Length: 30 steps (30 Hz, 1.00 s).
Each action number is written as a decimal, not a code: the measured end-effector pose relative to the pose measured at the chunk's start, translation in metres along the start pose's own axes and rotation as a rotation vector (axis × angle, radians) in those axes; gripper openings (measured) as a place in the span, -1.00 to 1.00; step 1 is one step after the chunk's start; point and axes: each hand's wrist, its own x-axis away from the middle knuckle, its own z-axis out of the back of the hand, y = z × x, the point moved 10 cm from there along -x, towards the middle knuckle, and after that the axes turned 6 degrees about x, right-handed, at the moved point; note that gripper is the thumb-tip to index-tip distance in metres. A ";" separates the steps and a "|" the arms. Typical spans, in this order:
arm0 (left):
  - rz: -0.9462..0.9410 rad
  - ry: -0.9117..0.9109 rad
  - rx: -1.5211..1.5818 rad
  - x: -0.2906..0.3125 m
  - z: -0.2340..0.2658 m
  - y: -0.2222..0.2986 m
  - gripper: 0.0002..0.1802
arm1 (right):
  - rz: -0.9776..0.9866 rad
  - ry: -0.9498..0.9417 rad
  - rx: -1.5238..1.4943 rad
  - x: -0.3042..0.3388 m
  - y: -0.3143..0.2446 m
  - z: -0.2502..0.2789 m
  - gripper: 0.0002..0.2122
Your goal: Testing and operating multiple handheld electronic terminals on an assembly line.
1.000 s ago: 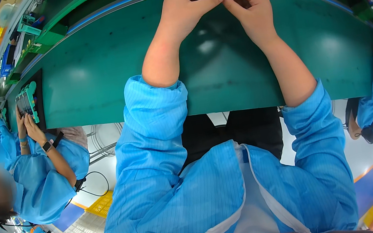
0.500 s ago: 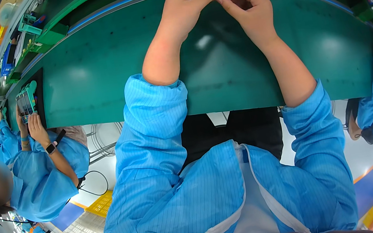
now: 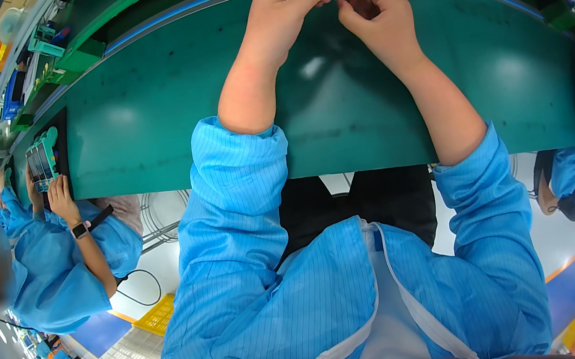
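At the top centre of the head view, the left hand [image 3: 285,8] and the right hand [image 3: 375,12] meet fingertip to fingertip over the far edge of the green conveyor belt [image 3: 163,116], both pinched shut; what they pinch is too small to tell. At the left edge, a co-worker's hand [image 3: 63,202] rests beside a green fixture [image 3: 42,156] on the belt.
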 end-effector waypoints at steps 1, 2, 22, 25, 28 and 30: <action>0.000 0.000 0.000 0.000 0.000 0.000 -0.79 | -0.002 -0.006 0.005 0.000 0.001 -0.001 -0.90; 0.003 -0.013 0.018 0.000 -0.001 0.000 -0.80 | -0.001 -0.005 0.005 0.000 0.002 -0.002 -0.90; 0.351 -0.708 0.054 0.060 -0.111 -0.012 -0.81 | -0.206 -0.200 0.111 0.002 0.039 -0.023 -0.82; 0.256 -1.056 0.065 0.097 -0.157 -0.009 -0.88 | -0.120 -0.173 0.094 0.002 0.036 -0.020 -0.84; 0.276 -1.193 0.023 0.128 -0.186 -0.015 -0.87 | -0.121 -0.166 0.091 0.001 0.036 -0.019 -0.84; 0.302 -1.240 -0.036 0.141 -0.194 -0.021 -0.88 | -0.126 -0.167 0.079 0.000 0.035 -0.021 -0.84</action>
